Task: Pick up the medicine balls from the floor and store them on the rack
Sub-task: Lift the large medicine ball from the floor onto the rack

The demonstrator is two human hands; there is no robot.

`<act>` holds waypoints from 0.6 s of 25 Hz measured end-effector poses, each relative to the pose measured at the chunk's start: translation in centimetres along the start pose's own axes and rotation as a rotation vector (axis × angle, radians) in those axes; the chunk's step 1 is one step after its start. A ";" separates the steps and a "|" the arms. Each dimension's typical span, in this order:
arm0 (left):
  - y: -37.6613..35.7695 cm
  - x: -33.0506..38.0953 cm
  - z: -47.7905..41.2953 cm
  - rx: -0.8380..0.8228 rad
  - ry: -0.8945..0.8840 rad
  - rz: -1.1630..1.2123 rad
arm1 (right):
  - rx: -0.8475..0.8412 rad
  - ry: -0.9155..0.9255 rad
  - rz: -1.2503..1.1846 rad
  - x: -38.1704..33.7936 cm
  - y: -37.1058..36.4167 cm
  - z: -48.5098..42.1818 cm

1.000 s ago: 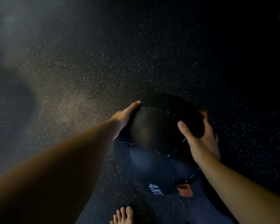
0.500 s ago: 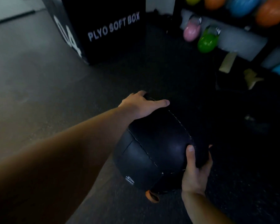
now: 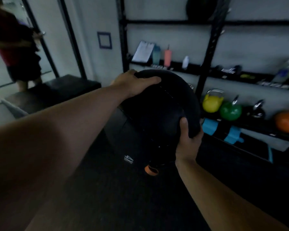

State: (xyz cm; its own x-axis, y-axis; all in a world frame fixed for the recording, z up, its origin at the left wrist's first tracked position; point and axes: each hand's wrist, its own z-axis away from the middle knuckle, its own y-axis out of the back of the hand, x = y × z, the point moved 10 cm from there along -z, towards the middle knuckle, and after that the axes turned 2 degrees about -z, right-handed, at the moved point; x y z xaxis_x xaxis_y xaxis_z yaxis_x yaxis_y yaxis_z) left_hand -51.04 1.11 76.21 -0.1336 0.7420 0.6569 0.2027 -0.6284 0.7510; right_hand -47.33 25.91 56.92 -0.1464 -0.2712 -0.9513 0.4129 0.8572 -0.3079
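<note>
medicine ball (image 3: 150,124): small white marking near its lower edge, looks like "4", rest too blurred to read.

Both hands are gripping a black medicine ball (image 3: 150,117) off the floor: the left hand (image 3: 133,84) is pressing its top, the right hand (image 3: 188,140) is cupping its lower side, facing the rack (image 3: 205,64).

Single head-worn wide-angle view; looked forward and slightly down along both forearms. Close on hands (image 3: 187,144); black metal storage rack (image 3: 205,67) stood ahead-right, farther off. No second view.
</note>
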 end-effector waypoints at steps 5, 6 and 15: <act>6.4 19.3 -9.0 0.088 -0.200 0.002 | 0.052 0.232 -0.171 -15.5 -3.7 -14.1; 7.2 22.5 -10.8 0.098 -0.238 0.000 | 0.066 0.261 -0.194 -17.9 -4.2 -16.6; 10.7 42.4 -25.4 0.162 -0.501 0.134 | 0.129 0.522 -0.256 -35.3 -8.3 -35.1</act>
State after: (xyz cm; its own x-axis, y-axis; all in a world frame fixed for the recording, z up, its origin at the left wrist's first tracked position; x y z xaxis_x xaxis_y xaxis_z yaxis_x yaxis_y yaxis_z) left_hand -79.19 19.92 113.74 0.3740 0.7036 0.6042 0.3389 -0.7101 0.6172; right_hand -77.09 43.76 93.55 -0.6647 -0.1832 -0.7243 0.4070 0.7242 -0.5567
